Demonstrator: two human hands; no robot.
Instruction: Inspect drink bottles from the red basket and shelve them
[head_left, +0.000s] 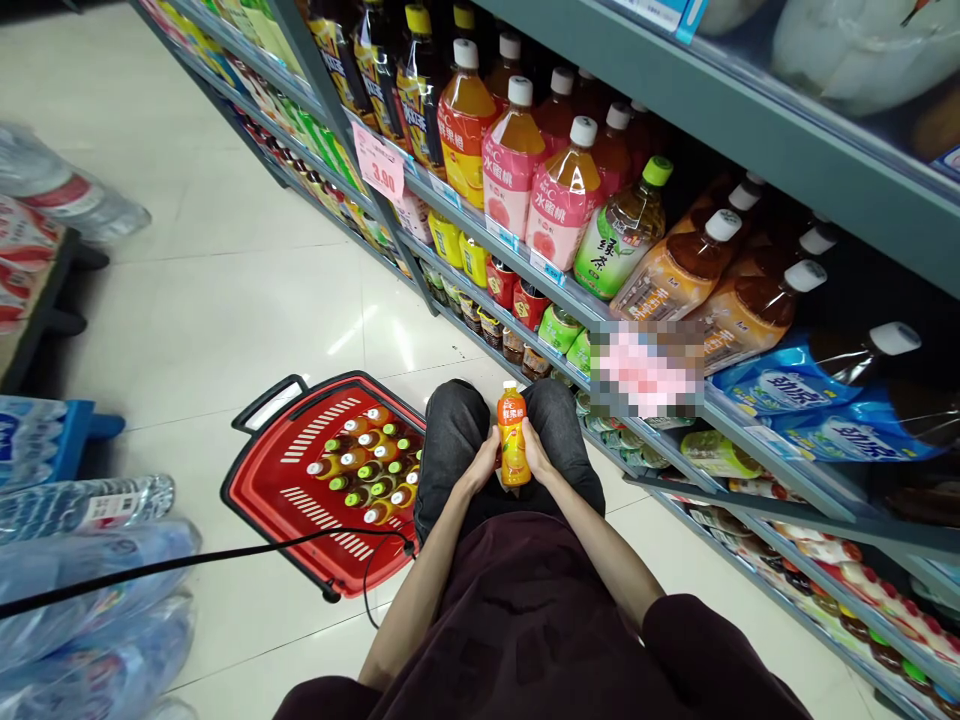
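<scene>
- Shelving of grey metal [750, 125] runs along the right side, stocked tier on tier with large plastic drink bottles: orange juice, pink-labelled peach drink [559, 195], green tea and brown tea, with small cans and bottles on the lower tiers.
- Pale tiled floor [210, 300] lies open ahead and to the left, so the aisle gives free room that way; shrink-wrapped packs of water bottles [82, 590] crowd the far left edge.
- Red plastic shopping basket [262, 480] sits on the floor just left of the person's knees, and upright small bottles with orange and green caps [367, 465] fill its right half, while the left half shows bare red floor.
- Judging from that, a good share of the basket's load has yet to reach the shelves.
- Black cable [187, 558] crosses in front of the basket's near rim.
- Left hand [480, 465] and right hand [538, 452] each close around one side of a small orange juice bottle with an orange cap [513, 440].
- That bottle stands upright between the bent knees, apart from both basket and shelf; the nearest shelf edge is to the right, near the knee.
</scene>
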